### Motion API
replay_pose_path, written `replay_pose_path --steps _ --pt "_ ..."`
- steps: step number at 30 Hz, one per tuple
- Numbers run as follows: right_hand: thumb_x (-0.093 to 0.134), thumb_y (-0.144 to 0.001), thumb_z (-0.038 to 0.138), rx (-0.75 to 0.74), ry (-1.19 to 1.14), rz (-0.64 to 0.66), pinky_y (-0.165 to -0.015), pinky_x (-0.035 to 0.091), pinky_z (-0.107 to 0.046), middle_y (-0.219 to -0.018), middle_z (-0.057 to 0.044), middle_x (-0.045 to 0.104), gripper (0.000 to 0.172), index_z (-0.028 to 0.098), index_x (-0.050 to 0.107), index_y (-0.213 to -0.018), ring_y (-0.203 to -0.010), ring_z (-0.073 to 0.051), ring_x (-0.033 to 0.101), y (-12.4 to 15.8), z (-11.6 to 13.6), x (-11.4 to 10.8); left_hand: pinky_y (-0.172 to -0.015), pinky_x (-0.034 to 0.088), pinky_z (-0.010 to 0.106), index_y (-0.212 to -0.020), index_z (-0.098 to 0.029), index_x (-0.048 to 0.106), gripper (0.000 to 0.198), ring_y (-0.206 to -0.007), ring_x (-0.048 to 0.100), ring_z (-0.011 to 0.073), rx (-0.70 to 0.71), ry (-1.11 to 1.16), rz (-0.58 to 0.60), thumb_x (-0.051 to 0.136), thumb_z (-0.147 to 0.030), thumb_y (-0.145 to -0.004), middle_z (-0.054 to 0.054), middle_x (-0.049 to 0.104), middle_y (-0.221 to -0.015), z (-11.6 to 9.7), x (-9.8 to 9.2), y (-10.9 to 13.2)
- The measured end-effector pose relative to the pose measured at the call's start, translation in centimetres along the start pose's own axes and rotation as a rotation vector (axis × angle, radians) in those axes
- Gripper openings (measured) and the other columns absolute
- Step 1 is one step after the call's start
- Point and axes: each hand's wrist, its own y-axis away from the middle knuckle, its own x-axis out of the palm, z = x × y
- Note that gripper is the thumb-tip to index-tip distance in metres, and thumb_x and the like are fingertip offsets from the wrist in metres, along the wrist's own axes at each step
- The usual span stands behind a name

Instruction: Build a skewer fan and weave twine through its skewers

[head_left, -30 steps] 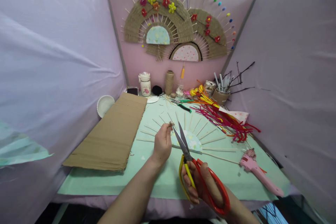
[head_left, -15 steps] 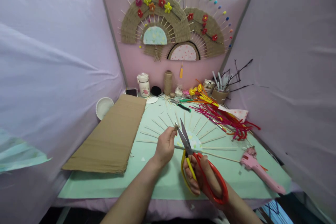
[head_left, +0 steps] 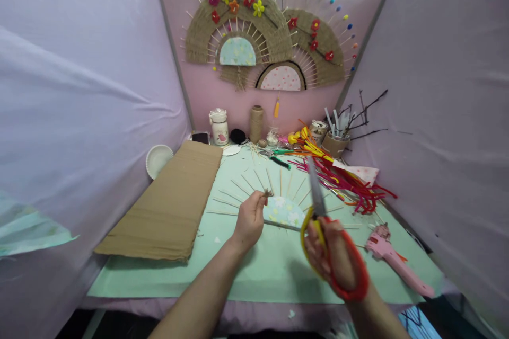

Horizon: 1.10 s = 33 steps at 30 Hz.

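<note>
My left hand [head_left: 251, 218] is closed in a pinch around a small brown tuft of twine [head_left: 268, 193], its frayed ends poking out past the fingertips. In my right hand [head_left: 333, 254] is a pair of scissors [head_left: 317, 190] with red and yellow handles, blades together and pointing up and away. Between and beyond the hands lies a half-round fan base [head_left: 283, 211] covered in pale floral fabric. Thin sticks [head_left: 247, 183] spread out from it like rays. The scissors hide some of the sticks on the right.
Brown cardboard [head_left: 167, 201] lies at the left, beside a white dish [head_left: 159, 161]. A pink glue gun [head_left: 397, 262] rests at the right. Pipe cleaners [head_left: 350, 183], pliers [head_left: 278, 159], a twine spool [head_left: 256, 123] and a white jar [head_left: 219, 126] stand or lie behind. Finished fans [head_left: 238, 24] hang on the back panel.
My right hand has swung the scissors right, away from the twine, and their blades have closed. My left hand keeps its pinch in nearly the same place.
</note>
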Motion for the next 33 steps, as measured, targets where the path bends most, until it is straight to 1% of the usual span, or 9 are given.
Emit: replay_pose_path --steps 2,4,7,10,13,18,21,25,33 --pt "0.047 -0.070 0.081 -0.153 -0.024 -0.059 -0.030 0.017 -0.019 -0.048 0.007 0.033 0.059 0.022 0.043 -0.068 -0.033 -0.004 0.021 -0.2 1.5 -0.8 -0.055 0.028 0.026 -0.074 -0.020 0.045 0.031 -0.056 0.035 0.0115 -0.055 0.130 -0.012 0.038 -0.044 -0.093 -0.003 0.039 -0.061 0.2 0.2 0.0" --pt "0.046 -0.068 0.082 -0.241 0.006 -0.048 -0.033 0.023 -0.023 -0.055 0.004 0.041 0.060 0.022 0.047 -0.073 -0.036 -0.007 0.029 -0.5 2.6 -1.2 -0.052 0.025 0.025 -0.074 -0.020 0.046 0.033 -0.052 0.031 0.0102 -0.116 0.312 -0.012 0.042 -0.048 -0.091 -0.005 0.035 -0.058 0.2 0.4 -0.1" --pt "0.047 -0.069 0.081 -0.276 0.161 -0.009 -0.038 0.031 -0.026 -0.060 0.002 0.048 0.059 0.022 0.051 -0.078 -0.042 -0.010 0.037 -1.7 3.0 -0.6 -0.049 0.021 0.023 -0.076 -0.019 0.049 0.034 -0.048 0.023 0.0081 -0.168 0.564 0.053 0.048 -0.050 -0.088 -0.008 0.028 -0.054 0.2 0.6 -0.4" --pt "0.068 -0.069 0.060 -0.284 0.419 -0.111 -0.047 0.035 -0.027 -0.059 0.002 0.050 0.043 0.020 0.052 -0.077 -0.049 -0.011 0.043 -3.6 2.9 0.9 -0.047 0.019 0.023 -0.080 -0.018 0.051 0.033 -0.047 0.018 0.0070 -0.168 0.702 0.113 0.050 -0.049 -0.088 -0.009 0.024 -0.053 0.1 0.6 -0.5" --pt "0.076 -0.065 0.044 -0.315 0.522 -0.167 -0.052 0.038 -0.026 -0.061 0.004 0.052 0.037 0.020 0.054 -0.084 -0.055 -0.013 0.047 -5.8 2.6 2.3 -0.047 0.019 0.023 -0.079 -0.017 0.051 0.032 -0.047 0.020 0.0067 -0.161 0.687 0.111 0.051 -0.048 -0.088 -0.008 0.027 -0.054 0.1 0.5 -0.5" --pt "0.074 -0.068 0.037 -0.380 0.417 -0.144 -0.053 0.040 -0.025 -0.074 0.002 0.059 0.037 0.021 0.050 -0.090 -0.055 -0.011 0.047 -8.1 1.6 3.4 -0.050 0.025 0.023 -0.076 -0.017 0.051 0.036 -0.051 0.029 0.0082 -0.148 0.485 0.064 0.051 -0.052 -0.086 -0.006 0.034 -0.055 -0.1 0.3 -0.3" --pt "0.073 -0.070 0.036 -0.431 0.331 -0.161 -0.062 0.045 -0.027 -0.084 -0.001 0.063 0.036 0.022 0.044 -0.088 -0.062 -0.012 0.052 -8.3 1.2 3.6 -0.050 0.026 0.024 -0.076 -0.017 0.052 0.035 -0.052 0.031 0.0088 -0.147 0.437 0.033 0.051 -0.050 -0.087 -0.006 0.035 -0.056 -0.1 0.4 -0.3" --pt "0.073 -0.071 0.034 -0.416 0.297 -0.168 -0.065 0.046 -0.028 -0.080 0.001 0.062 0.036 0.022 0.042 -0.086 -0.066 -0.013 0.055 -8.2 1.1 3.8 -0.049 0.025 0.023 -0.076 -0.018 0.051 0.034 -0.051 0.030 0.0085 -0.159 0.478 -0.011 0.050 -0.049 -0.087 -0.006 0.032 -0.055 0.1 0.5 -0.4" --pt "0.070 -0.071 0.037 -0.405 0.265 -0.169 -0.067 0.048 -0.029 -0.080 0.001 0.060 0.035 0.022 0.042 -0.085 -0.067 -0.013 0.057 -8.5 1.2 4.2 -0.048 0.024 0.023 -0.072 -0.018 0.047 0.035 -0.049 0.028 0.0075 -0.182 0.543 0.026 0.053 -0.050 -0.085 -0.007 0.031 -0.055 0.1 0.6 -0.4"
